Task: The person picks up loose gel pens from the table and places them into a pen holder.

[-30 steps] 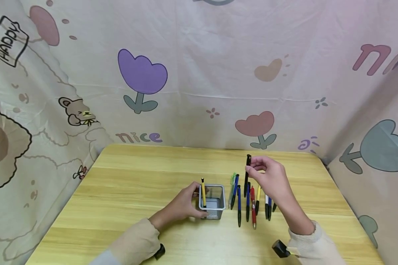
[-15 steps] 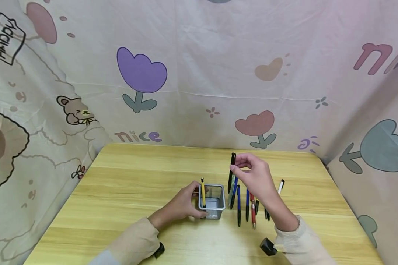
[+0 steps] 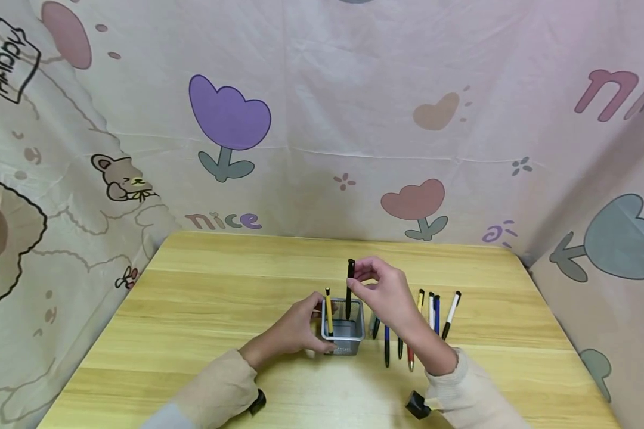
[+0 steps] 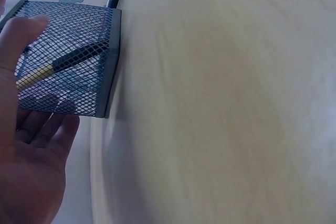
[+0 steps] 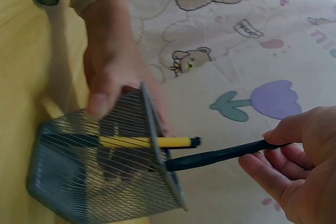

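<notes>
A square metal mesh pen holder (image 3: 349,345) stands upright on the table. My left hand (image 3: 299,326) grips it from the left, with the thumb on the near side and the fingers behind. Inside leans a yellow pen (image 3: 330,313), its black end above the rim. Between thumb and fingertips my right hand (image 3: 387,293) pinches a black pen (image 3: 350,286) near its top. That pen hangs almost upright over the holder, and in the right wrist view its lower tip is just inside the opening. The mesh and the yellow pen also show in the left wrist view.
Right of the holder several pens lie on the wooden table (image 3: 220,286), among them a blue pen (image 3: 387,345), a red pen (image 3: 411,358) and a white pen (image 3: 452,313). My right hand and forearm cover some of them. A printed cloth (image 3: 322,119) hangs behind the table.
My right hand has carried the black pen leftward from above the loose pens to the holder, then lowered it into the opening. The left hand and the holder have stayed in place.
</notes>
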A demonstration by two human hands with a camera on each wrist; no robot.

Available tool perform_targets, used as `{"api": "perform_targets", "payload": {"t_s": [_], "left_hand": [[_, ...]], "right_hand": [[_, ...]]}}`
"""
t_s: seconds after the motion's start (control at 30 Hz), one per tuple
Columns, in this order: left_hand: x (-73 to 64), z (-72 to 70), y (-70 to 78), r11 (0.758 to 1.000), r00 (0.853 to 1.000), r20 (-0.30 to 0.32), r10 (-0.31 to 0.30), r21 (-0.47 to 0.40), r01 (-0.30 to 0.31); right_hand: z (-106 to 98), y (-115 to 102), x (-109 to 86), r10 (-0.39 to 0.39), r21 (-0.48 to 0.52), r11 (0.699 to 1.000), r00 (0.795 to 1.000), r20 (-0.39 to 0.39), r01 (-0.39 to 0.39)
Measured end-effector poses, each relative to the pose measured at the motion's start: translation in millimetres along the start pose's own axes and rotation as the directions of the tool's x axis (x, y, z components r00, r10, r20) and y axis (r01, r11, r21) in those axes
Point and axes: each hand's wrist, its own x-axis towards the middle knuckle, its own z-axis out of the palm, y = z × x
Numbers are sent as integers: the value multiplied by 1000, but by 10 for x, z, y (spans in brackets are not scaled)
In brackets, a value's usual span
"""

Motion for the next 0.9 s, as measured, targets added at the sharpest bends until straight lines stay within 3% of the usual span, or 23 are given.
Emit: {"api": "perform_targets", "payload": {"t_s": [0.57, 0.9], "left_hand": [[4, -21, 18, 999, 1000, 8, 26, 35, -26], [4, -17, 38, 1000, 1000, 5, 26, 15, -26]], "right_hand": [[279, 140, -8, 51, -136, 990, 997, 57, -43], [358, 202, -42, 41, -191, 981, 991, 126, -16]]}}
